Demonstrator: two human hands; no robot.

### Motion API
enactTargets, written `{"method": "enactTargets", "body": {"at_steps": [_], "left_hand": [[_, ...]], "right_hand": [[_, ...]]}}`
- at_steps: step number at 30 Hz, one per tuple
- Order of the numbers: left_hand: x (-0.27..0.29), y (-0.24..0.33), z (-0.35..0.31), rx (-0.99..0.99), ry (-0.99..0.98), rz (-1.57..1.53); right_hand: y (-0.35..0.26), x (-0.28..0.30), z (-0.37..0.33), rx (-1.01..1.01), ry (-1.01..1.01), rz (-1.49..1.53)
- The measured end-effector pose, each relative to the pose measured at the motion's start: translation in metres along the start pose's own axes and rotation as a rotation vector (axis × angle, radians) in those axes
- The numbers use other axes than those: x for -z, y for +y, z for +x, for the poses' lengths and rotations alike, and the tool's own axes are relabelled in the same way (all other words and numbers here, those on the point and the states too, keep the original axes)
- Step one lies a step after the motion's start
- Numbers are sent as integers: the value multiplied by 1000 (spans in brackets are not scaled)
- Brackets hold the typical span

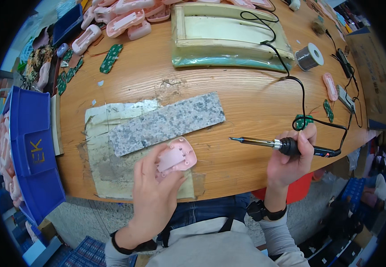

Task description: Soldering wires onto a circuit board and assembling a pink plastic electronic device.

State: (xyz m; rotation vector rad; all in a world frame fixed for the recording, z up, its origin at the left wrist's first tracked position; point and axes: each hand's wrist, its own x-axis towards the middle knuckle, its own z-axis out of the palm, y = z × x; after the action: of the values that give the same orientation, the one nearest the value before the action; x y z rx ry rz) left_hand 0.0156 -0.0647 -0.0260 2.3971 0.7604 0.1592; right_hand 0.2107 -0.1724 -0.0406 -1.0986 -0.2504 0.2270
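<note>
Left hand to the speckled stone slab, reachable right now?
Probably yes for a touch: the left hand is just nearside of the speckled slab, whose top is bare. Grasping looks harder, as that hand holds the pink shell.

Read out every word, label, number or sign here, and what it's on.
Blue plastic bin: yellow hand-marked letters, not copied here.
Brown cardboard box: printing, too blurred to read.
Green circuit boards: pale markings, too small to read.
Black-handled soldering iron: tiny marks, illegible.

Pink shell [174,159]: smooth plastic. Soldering iron [285,145]: part shiny metal. Slab [168,123]: speckled stone. Tabletop [233,171]: wood-grained, faintly glossy.
</note>
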Motion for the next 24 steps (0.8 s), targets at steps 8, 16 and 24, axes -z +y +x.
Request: {"method": "enactTargets", "body": {"at_steps": [8,16,24], "left_hand": [[0,-15,-9,20,235,-249],[-15,-24,-6,204,393,-439],[-21,-39,5,16,388,-134]], "right_hand": [[3,-4,1,-7,-128,20],[12,-21,-4,-61,-207,-100],[22,-26,-18,128,-454,-320]]}}
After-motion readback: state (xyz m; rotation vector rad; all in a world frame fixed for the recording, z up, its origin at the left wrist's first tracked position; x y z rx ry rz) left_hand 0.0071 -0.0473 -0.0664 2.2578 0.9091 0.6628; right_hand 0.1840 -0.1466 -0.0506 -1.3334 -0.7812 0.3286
